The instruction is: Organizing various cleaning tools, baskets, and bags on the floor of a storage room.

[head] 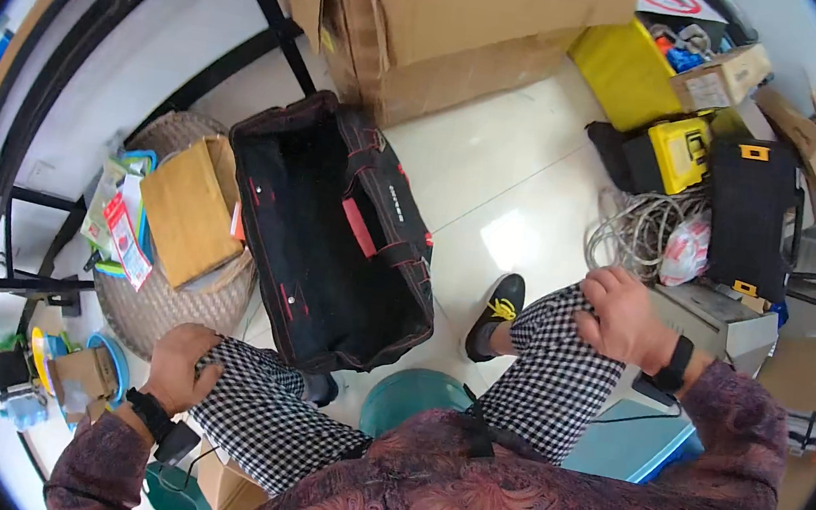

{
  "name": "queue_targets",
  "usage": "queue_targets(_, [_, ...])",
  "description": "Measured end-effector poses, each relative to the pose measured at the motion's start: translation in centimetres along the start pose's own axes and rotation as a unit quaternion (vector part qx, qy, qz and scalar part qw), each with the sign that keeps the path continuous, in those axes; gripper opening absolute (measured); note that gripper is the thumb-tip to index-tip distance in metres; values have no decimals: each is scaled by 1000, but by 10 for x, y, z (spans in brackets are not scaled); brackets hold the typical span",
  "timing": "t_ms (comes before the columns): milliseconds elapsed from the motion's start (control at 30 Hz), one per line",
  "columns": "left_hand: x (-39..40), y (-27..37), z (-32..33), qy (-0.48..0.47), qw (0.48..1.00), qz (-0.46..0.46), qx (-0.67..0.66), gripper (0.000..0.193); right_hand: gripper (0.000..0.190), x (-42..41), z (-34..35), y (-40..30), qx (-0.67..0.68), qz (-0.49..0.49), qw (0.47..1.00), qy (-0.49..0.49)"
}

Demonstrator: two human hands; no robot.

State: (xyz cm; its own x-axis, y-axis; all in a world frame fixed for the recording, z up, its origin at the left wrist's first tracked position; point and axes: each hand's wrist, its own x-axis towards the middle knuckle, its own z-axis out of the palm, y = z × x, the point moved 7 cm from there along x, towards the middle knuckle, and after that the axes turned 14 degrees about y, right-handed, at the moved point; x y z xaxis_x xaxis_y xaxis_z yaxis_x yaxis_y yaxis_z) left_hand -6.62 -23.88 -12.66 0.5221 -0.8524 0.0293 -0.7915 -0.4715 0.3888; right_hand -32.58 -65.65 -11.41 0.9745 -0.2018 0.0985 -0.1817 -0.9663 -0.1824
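Observation:
My left hand (183, 364) rests on my left knee, over black-and-white checked trousers (262, 405), thumb apart from the fingers. On the other knee lies my right hand (616, 314), its fingers bent loosely over the cloth. Neither holds an object. Between and beyond my knees a black fabric tool bag (406, 206) stands on the floor with its mouth wide open. Its dark inside shows no contents that I can make out. A red-gripped handle (359, 227) lies along the bag's right side.
A round woven basket (145, 312) bears a wooden board (189, 219) and packaged items at the left. Large cardboard boxes (480, 21) stand ahead. Coiled cable (626, 231), a yellow-black case (676, 156) and a black tool case (751, 215) lie right. A teal bin (403, 398) is below me.

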Motion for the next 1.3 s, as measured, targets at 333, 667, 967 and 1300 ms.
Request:
queue_targets(333, [38, -29, 26, -153, 986, 13, -60, 42, 44, 36, 22, 11, 66, -36, 991, -115])
queue_targets(667, [67, -48, 57, -234, 960, 61, -140, 33, 26, 85, 46, 27, 177, -73, 950, -246])
queue_targets(967, [66, -21, 54, -268, 947, 62, -166, 32, 30, 69, 33, 26, 273, -59, 927, -249])
queue_targets(1300, [14, 36, 37, -292, 931, 71, -207, 30, 26, 27, 30, -18, 319, 28, 930, -178])
